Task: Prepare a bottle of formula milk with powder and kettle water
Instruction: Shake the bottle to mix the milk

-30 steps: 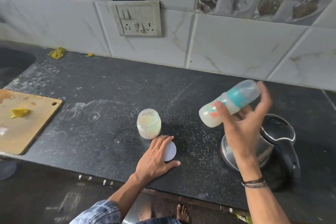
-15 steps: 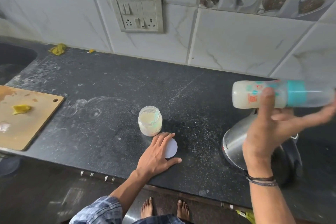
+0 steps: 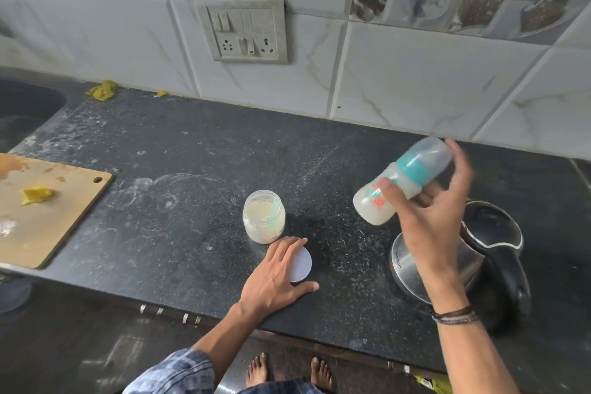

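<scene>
While my right hand (image 3: 428, 224) grips the bottle (image 3: 414, 168) above the kettle (image 3: 499, 230), mixing, my flat left hand (image 3: 275, 275) should close the jar (image 3: 263, 217) next.

One bottle (image 3: 412, 168); one jar (image 3: 264, 217); one kettle (image 3: 492, 230)

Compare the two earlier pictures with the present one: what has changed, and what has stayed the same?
The right hand, gripping the bottle throughout, swung it from level back to a tilt, cap up and to the right. The left hand stayed flat on the white lid beside the jar; jar and kettle did not move.
</scene>
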A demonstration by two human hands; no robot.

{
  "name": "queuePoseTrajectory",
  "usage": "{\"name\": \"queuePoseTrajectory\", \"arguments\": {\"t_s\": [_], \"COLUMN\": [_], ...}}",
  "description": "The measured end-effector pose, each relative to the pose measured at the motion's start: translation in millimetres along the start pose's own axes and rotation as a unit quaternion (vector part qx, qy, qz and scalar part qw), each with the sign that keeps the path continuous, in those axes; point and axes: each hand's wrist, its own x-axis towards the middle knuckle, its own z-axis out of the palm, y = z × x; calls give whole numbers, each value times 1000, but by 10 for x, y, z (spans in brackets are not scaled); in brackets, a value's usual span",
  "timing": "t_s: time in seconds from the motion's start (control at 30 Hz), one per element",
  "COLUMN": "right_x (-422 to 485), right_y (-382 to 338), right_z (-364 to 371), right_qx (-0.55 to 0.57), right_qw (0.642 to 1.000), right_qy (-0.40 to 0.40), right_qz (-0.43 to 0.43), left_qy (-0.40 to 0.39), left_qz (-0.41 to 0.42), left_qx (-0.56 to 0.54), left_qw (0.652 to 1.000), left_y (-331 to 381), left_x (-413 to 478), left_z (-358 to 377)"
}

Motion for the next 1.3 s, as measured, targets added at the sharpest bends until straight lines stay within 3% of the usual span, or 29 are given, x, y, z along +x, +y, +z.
{"name": "queuePoseTrajectory", "arguments": {"t_s": [0.2,0.33,0.53,0.67,0.83,0.9,0.97,1.17,1.23,1.3], "right_x": [65,-30,97,-3,39,33,-14,89,71,-4], "right_y": [5,57,-24,41,72,118,117,36,94,121], "right_z": [-10,81,-54,30,-10,28,59,-26,8,50], "right_qx": [27,5,41,5,8,0,2,14,5,-12], "right_qw": [986,999,979,999,985,992,999,979,990,999], "right_qy": [116,42,152,40,120,108,40,143,122,43], "right_qz": [-120,7,-127,-3,-124,-71,1,-147,-68,21], "left_qy": [6,4,6,5,8,8,6,10,7,6], "left_qz": [-2,0,-3,2,-1,0,3,1,2,5], "left_qx": [1,-3,-2,-8,-2,-2,-4,-1,-3,-4], "left_qw": [1000,1000,1000,1000,1000,1000,1000,1000,1000,1000], "left_y": [1,-6,-1,-7,3,-5,-4,-3,-9,-7], "left_x": [3,-4,8,-4,6,-5,-13,0,-5,-1], "left_z": [7,3,7,4,-1,0,0,9,9,6]}}
